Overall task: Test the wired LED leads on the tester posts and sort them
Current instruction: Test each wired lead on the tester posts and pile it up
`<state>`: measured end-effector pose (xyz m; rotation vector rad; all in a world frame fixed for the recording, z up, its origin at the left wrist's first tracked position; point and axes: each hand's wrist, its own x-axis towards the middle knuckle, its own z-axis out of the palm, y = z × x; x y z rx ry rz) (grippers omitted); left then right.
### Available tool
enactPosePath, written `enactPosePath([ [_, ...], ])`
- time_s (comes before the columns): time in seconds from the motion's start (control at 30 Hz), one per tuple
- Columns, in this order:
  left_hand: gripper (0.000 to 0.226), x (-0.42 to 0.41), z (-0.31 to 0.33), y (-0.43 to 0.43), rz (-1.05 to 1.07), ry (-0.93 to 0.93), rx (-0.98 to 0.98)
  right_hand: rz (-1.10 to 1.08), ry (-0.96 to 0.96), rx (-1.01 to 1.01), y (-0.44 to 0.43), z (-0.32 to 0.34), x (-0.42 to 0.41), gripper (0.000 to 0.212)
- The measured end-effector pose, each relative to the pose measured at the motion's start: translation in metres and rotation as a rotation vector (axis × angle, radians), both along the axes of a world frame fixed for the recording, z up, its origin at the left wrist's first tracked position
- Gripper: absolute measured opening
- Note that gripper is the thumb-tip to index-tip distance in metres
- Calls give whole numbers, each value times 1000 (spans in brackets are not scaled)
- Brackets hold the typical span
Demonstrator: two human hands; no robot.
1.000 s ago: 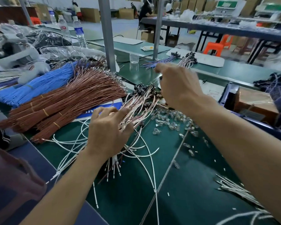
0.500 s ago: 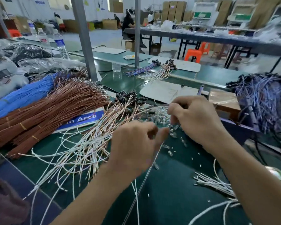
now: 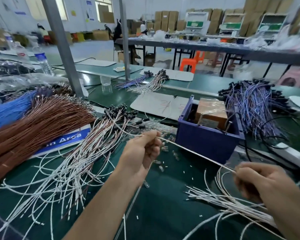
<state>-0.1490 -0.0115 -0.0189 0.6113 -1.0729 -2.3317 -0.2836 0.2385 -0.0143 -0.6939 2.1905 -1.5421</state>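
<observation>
Nearest to you, in front of the purple box and a little to its right, your right hand is curled and pinches one end of a single white lead. Under this hand, also in front of the box, a small bundle of white leads lies flat on the green worktop. The free ends of the bundle point to the left.

The single lead runs straight and tight above the worktop, past the front left corner of the box, to your left hand. This hand is in front of the box and to its left, and it is closed around the lead. Which end carries the LED cannot be told. A few small clear LEDs lie loose on the worktop in front of the box's left corner, just beside the left hand.

To the left of the box a big loose pile of white and brown leads with black heads spreads out. Further left of the box lies a brown wire bundle, and beyond it a blue wire bundle.

Inside the box stands a brown block. Just to the right of the box is a heap of purple leads. Behind the box, to the left, a white card lies flat.
</observation>
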Motion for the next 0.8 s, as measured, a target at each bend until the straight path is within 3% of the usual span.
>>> enactPosePath([
  [0.2, 20, -20, -10, 7, 57, -22, 5, -10, -2, 195, 51, -14, -19, 26],
  [0.33, 34, -34, -22, 17, 132, -103, -99, 40, 218, 426, 51, -7, -7, 17],
  [0.43, 35, -33, -28, 14, 233, -173, -220, 49, 302, 542, 48, 3, 1, 30],
  [0.57, 15, -28, -32, -2, 420, -183, -283, 65, 302, 545, 49, 10, 5, 34],
  [0.8, 21, -27, -46, -15, 544, -228, -328, -105, 347, 645, 57, 3, -6, 35],
])
